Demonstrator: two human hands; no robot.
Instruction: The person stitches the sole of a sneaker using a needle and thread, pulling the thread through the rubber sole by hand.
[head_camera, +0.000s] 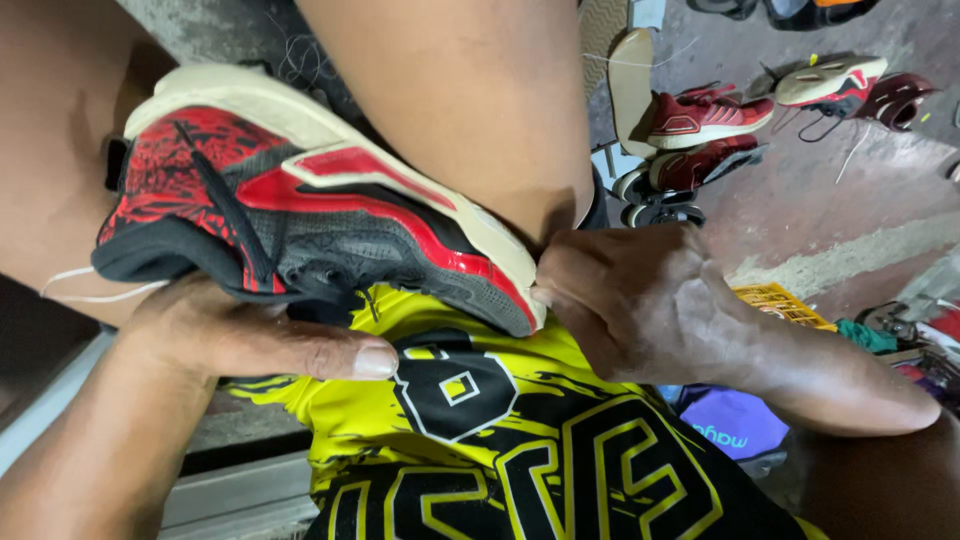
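Note:
A red, black and grey sneaker with a cream sole lies on its side between my bare knees, over my yellow and black shirt. My left hand grips it from underneath at the collar, thumb stretched along the shoe's opening. My right hand is closed at the toe, fingers pinched against the edge of the sole. A thin white thread trails from the heel side at the left.
On the concrete floor at upper right lie several shoes: a red sneaker, a darker red one, an upturned shoe with a cream sole and a loose insole. A yellow crate and a purple bag sit by my right forearm.

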